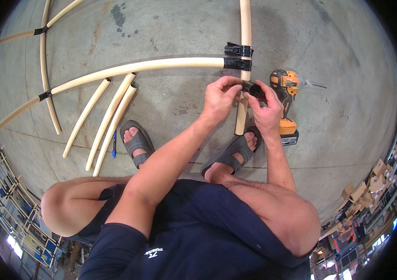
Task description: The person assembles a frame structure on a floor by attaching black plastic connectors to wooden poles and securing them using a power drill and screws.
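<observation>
Between my two hands is a black pipe joint point(251, 88), close above the lower end of a cream pipe point(241, 116). My left hand point(221, 97) pinches the joint's left side with thumb and fingertips. On its right side, the fingers of my right hand point(267, 109) are closed round it. Whether the joint is clasped on the pipe or held in front of it, I cannot tell. Farther up the same pipe sit two more black joints point(238, 57), the nearer one taking the end of a long cream pipe point(152, 66) from the left.
An orange and black cordless driver point(286, 100) lies right of my right hand. Three loose cream pipes point(110, 121) and a blue marker point(114, 144) lie left of my sandalled feet point(138, 142). More joined pipes point(43, 51) stretch across the far left. Cardboard boxes point(371, 186) stand far right.
</observation>
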`<move>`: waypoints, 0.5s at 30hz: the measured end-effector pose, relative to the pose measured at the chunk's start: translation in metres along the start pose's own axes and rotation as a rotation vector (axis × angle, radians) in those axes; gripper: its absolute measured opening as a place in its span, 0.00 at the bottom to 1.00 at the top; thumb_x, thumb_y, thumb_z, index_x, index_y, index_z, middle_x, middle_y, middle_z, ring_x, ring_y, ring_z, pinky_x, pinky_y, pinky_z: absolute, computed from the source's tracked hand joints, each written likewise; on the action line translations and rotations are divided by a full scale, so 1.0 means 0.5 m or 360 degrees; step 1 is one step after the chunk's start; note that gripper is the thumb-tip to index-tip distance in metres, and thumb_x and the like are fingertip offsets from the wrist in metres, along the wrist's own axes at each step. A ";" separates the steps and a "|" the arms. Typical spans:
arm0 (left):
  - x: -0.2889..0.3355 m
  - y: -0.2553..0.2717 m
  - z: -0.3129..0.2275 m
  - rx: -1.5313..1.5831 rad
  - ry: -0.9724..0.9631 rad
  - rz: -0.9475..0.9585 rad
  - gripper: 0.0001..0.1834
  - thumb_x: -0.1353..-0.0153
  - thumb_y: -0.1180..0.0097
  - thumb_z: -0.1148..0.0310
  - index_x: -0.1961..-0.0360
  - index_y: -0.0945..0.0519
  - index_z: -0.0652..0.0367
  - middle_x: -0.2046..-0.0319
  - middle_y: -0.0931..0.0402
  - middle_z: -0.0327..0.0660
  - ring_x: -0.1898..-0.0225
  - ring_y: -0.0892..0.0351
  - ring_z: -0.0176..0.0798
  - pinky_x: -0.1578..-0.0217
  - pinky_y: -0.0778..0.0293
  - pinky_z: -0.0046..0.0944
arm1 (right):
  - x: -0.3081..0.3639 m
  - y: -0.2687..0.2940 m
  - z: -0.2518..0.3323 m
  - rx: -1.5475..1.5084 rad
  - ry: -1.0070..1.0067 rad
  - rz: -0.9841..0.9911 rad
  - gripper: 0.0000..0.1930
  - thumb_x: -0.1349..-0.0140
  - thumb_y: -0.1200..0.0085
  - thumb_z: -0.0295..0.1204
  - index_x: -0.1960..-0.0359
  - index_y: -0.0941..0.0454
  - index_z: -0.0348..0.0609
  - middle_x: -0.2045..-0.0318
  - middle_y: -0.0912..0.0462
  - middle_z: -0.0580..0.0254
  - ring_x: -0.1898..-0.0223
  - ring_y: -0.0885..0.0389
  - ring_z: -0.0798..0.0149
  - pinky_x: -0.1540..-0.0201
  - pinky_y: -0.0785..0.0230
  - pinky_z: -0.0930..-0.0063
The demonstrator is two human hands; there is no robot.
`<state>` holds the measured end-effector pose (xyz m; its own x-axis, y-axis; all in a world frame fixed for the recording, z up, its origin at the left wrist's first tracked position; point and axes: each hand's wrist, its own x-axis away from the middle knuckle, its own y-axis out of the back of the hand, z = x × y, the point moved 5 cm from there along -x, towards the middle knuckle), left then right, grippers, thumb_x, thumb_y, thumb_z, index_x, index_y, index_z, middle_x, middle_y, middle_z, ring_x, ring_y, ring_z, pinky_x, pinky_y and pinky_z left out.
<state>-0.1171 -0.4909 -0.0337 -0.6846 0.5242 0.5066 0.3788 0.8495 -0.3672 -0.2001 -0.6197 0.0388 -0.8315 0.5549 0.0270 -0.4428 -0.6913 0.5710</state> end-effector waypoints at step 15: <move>-0.003 -0.001 0.011 0.0028 0.0121 -0.0022 0.09 0.33 0.38 0.76 0.54 0.14 0.68 0.67 0.14 0.40 0.69 0.19 0.29 0.67 0.21 0.30 | -0.003 0.007 0.007 0.0026 -0.0041 0.0033 0.21 0.42 0.31 0.26 0.46 0.18 0.38 0.60 0.15 0.57 0.64 0.16 0.64 0.58 0.22 0.71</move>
<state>-0.1200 -0.4923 -0.0385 -0.6402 0.5159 0.5693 0.3581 0.8559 -0.3730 -0.1992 -0.6211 0.0437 -0.8313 0.5526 0.0602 -0.4198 -0.6951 0.5836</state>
